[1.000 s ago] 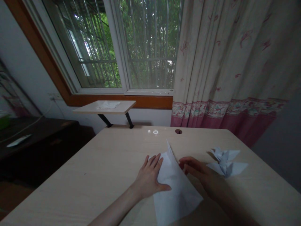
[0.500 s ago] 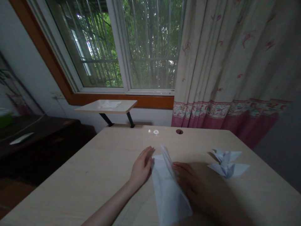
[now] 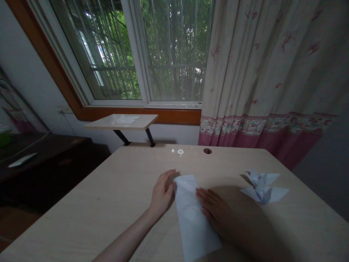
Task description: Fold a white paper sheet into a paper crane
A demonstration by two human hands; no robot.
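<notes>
A long folded sheet of white paper [image 3: 195,222] lies on the pale wooden desk [image 3: 122,189], pointing away from me. My left hand [image 3: 163,193] rests at its upper left edge, with fingers extended and the thumb near the paper's corner. On the paper's right edge lies my right hand [image 3: 214,209], its fingers stretched flat and slightly apart, partly in shadow. Two folded white paper figures [image 3: 264,186] with pointed wings sit close together to the right of my right hand.
A small raised shelf [image 3: 103,124] with white paper [image 3: 125,119] on it stands at the desk's back left. A round cable hole [image 3: 207,151] is near the back edge. A dark cabinet [image 3: 54,145] stands left; a curtain [image 3: 259,72] hangs behind.
The raised flap at the paper's upper right has come down, and the paper lies flatter. My right hand's fingers have moved slightly left onto the paper's edge. The view has shifted slightly.
</notes>
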